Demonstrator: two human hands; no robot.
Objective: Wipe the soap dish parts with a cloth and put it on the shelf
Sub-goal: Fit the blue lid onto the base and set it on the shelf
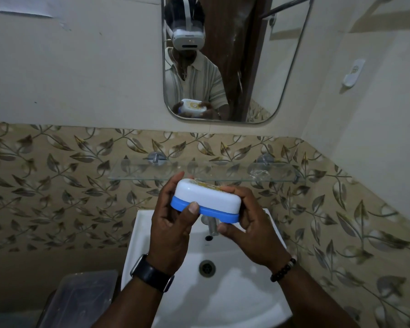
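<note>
The soap dish (207, 200) has a white lid with a gold print on top and a blue base, and the two parts are closed together. I hold it with both hands above the sink, just in front of the glass shelf (152, 172). My left hand (171, 228) grips its left end, thumb on the blue rim. My right hand (251, 223) grips its right end. No cloth is in view.
A white sink (223, 292) with a tap (211, 227) and drain lies below my hands. A mirror (223, 67) hangs above the shelf and reflects a person holding the dish. A clear plastic box (81, 297) stands at lower left. A white wall hook (353, 73) is at right.
</note>
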